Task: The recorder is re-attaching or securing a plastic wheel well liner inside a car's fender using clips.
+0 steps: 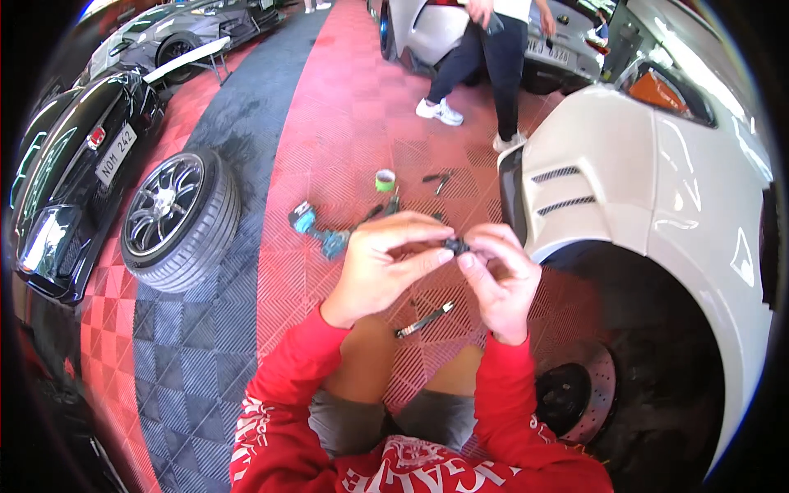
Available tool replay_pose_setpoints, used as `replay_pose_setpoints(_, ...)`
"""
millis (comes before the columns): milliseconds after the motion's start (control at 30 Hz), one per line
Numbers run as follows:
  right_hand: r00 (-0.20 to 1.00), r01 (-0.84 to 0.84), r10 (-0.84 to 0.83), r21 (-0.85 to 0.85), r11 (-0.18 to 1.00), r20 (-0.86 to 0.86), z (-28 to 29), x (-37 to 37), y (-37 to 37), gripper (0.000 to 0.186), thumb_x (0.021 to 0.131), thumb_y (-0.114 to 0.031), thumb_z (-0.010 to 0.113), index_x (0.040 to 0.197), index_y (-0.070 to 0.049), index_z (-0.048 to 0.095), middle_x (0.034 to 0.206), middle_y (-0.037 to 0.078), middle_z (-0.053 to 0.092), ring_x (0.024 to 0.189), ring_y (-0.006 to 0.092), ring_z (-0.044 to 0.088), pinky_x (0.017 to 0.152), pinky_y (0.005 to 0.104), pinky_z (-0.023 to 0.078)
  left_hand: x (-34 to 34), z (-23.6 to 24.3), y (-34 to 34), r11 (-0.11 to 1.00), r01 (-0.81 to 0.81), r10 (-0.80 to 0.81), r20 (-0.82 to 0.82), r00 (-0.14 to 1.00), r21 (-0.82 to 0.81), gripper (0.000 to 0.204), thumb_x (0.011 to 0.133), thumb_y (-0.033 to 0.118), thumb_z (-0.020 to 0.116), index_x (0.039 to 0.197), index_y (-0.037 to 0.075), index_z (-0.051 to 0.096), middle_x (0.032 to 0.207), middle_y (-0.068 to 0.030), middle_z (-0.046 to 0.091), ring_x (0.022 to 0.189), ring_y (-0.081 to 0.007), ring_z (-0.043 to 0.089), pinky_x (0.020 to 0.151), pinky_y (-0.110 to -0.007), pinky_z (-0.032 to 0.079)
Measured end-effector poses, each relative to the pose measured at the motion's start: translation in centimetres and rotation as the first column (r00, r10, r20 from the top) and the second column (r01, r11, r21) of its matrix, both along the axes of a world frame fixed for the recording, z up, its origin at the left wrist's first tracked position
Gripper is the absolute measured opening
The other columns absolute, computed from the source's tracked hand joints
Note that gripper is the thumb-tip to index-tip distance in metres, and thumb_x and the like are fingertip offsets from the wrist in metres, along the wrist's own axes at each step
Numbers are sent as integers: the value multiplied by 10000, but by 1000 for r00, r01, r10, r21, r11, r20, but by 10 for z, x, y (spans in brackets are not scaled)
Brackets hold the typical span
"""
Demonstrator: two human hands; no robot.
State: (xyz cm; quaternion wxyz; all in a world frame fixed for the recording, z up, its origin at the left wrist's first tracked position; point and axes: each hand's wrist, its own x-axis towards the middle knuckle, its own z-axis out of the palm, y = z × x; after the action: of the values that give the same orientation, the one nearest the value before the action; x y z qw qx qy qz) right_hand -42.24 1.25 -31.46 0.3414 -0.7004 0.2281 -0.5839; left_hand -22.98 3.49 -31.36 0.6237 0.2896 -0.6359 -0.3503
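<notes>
Between the fingertips of both hands is a small black part (454, 245), held up over my knees; it is too small to tell its kind. My left hand (380, 261) pinches its left end with thumb and fingers. My right hand (501, 275) grips the other end, thumb below and fingers curled over. Beneath the hands, a slim black and silver hand tool (425, 320) lies on the red tiled floor. Beyond my left hand rests a teal and black cordless power tool (319, 230), with more dark tools beside it, partly hidden by that hand.
A white car's fender (625, 156) stands close on the right, its wheel off and the brake disc (600, 386) bare. At left, a loose wheel (182, 220) lies near a black car (78, 177). A green tape roll (385, 180) sits ahead. A person (497, 70) stands beyond.
</notes>
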Motion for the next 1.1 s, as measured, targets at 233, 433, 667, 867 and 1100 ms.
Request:
replay_pose_setpoints(233,997,77,-77,-52,996,9,7,-5,-1,221,896,53,733,1114,51,698,1060,102,678,809,85,618,713,222,513,-20,4,-4,992,116,-104,-202,974,51,235,881,-53,741,1115,-51,727,1121,-137,690,965,-170,691,819,-277,590)
replay_pose_setpoints(433,1000,-16,13,109,994,23,6,-8,4,201,904,17,735,1086,30,650,912,46,687,851,79,651,745,229,531,-12,13,1,1000,25,-25,5,1000,-10,240,876,-43,741,1115,-40,729,1059,-104,701,935,-154,688,786,-263,566)
replay_pose_setpoints(667,999,33,-33,-80,996,6,5,2,-3,184,844,59,681,1000,2,603,901,69,662,744,91,589,690,247,498,-12,11,3,1000,20,-20,-11,1000,0,240,874,-30,750,1113,-14,741,1038,-89,703,910,-129,674,756,-250,541)
replay_pose_setpoints(867,1000,-15,16,-94,995,9,8,-18,8,148,871,32,668,962,-16,561,828,72,629,706,122,594,659,279,501,-25,13,4,992,127,-126,106,986,-5,196,913,-17,723,1108,-38,714,1046,-85,691,929,-130,675,769,-261,554)
replay_pose_setpoints(1100,971,-91,71,-78,993,-228,-7,-30,22,188,816,26,726,954,-15,604,852,86,646,717,158,646,649,305,526,-31,-24,32,973,158,-173,85,981,167,194,1017,63,613,1177,-36,564,1005,-56,651,858,-72,619,737,-242,519)
